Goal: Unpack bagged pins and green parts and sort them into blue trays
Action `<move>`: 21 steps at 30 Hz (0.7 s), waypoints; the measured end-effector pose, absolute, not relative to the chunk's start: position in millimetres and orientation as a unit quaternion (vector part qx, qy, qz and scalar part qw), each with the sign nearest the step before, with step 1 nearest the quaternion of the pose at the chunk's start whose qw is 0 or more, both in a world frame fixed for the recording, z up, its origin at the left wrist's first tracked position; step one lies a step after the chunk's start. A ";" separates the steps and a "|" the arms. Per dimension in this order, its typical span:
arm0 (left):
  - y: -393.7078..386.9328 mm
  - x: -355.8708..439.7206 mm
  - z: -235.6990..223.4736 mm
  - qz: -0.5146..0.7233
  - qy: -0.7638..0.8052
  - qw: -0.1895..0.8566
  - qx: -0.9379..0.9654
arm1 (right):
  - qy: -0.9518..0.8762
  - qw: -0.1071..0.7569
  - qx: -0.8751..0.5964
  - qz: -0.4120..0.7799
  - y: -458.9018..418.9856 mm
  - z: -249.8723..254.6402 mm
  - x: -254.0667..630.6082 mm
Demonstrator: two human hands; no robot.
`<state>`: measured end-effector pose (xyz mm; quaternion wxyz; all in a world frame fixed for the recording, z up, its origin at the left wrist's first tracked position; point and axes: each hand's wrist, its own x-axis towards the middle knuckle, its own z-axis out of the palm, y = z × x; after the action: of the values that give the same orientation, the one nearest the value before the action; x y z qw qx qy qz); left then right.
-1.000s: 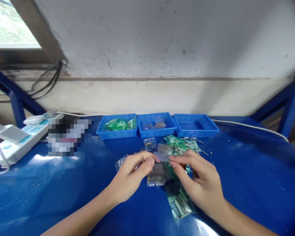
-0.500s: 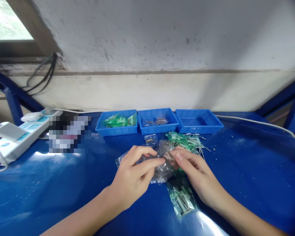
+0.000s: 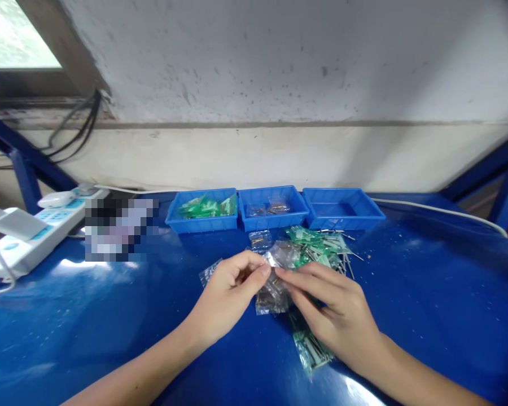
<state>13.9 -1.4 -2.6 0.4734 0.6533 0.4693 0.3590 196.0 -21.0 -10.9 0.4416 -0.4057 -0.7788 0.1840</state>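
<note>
My left hand (image 3: 232,296) is closed in a pinch, thumb against bent forefinger; what lies between the tips is too small to make out. Almost touching it, my right hand (image 3: 336,310) brings its forefinger and thumb together around something small. Thin brass-coloured pieces (image 3: 278,280) show by these fingertips, blurred. Beneath both hands lie clear plastic bags (image 3: 271,301), partly covered by my fingers. A green-and-clear bag of metal pins (image 3: 313,349) lies below my right hand. Beyond it is a heap of green bags and loose pins (image 3: 322,245).
Three blue bins stand along the wall: the left bin (image 3: 201,225) holds green bags, the middle bin (image 3: 273,223) small clear bags, the right bin (image 3: 342,223) nothing visible. A small clear bag (image 3: 260,239) lies before them. A power strip (image 3: 34,237) sits at left on the blue table (image 3: 110,316).
My left fingers have closed from apart into a pinch. My right hand has shifted left and lower, its forefinger now stretched toward the left fingertips.
</note>
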 end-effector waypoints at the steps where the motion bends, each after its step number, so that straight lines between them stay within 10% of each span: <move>1: -1.9 14.6 -3.7 0.368 0.470 0.459 0.658 | -0.772 0.440 -0.409 0.205 -21.4 -10.1 195.4; 12: -11.3 10.2 -12.2 0.427 0.306 0.115 0.843 | -0.610 0.418 -0.475 0.477 -15.0 -1.4 196.8; 21: -7.5 11.6 0.0 0.370 0.405 0.369 0.750 | -0.732 0.463 -0.430 0.253 -20.0 -7.4 197.5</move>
<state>11.6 -7.5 0.0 0.3694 0.7503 0.4048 0.3698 197.5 -20.0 -7.4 0.4632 -0.4300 -0.7324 0.2532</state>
